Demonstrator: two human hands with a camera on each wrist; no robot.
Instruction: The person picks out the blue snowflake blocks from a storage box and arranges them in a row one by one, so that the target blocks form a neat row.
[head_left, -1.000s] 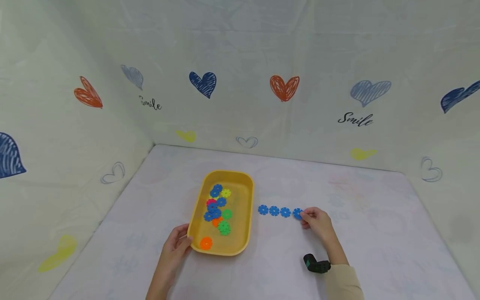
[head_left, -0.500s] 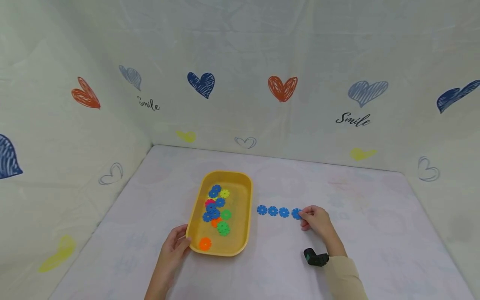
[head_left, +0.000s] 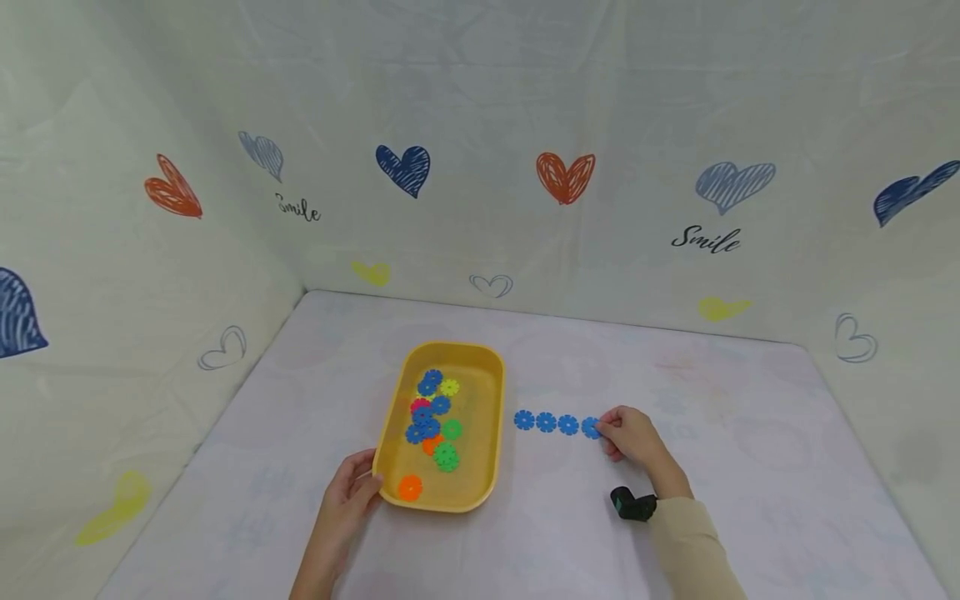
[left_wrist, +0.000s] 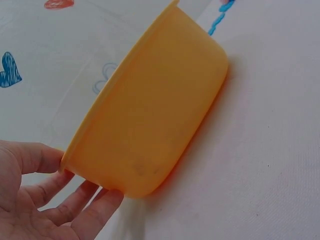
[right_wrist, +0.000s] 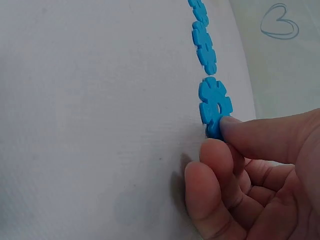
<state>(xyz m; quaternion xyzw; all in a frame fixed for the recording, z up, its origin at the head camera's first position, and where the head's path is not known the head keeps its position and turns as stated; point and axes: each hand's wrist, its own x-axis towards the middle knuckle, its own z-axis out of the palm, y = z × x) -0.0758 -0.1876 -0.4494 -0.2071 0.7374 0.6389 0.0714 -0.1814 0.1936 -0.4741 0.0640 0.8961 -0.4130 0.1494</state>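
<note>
My right hand (head_left: 633, 437) pinches a blue snowflake building disc (right_wrist: 216, 105) by its edge between thumb and fingertips. That disc stands at the right end of a row, beside three more blue discs (head_left: 546, 422) lying on the table. In the right wrist view it is tilted, its far edge right by the neighbouring disc (right_wrist: 204, 47). My left hand (head_left: 348, 492) holds the near left corner of a yellow tray (head_left: 480, 450). In the left wrist view the thumb is at the tray's rim (left_wrist: 120, 75) and the fingers are against its outer wall.
Inside the tray lie several loose discs: blue ones (head_left: 440, 404), green ones (head_left: 447, 457), an orange one (head_left: 410, 487), a yellow one (head_left: 449, 387) and a pink one. A white cloth (head_left: 750, 467) covers the table. Behind rises a heart-printed curtain (head_left: 480, 225). A black device (head_left: 632, 504) is on the right wrist.
My right hand has brought the pinched disc slightly left, closer to the row, and its wrist has moved up a little. The left hand stays on the tray.
</note>
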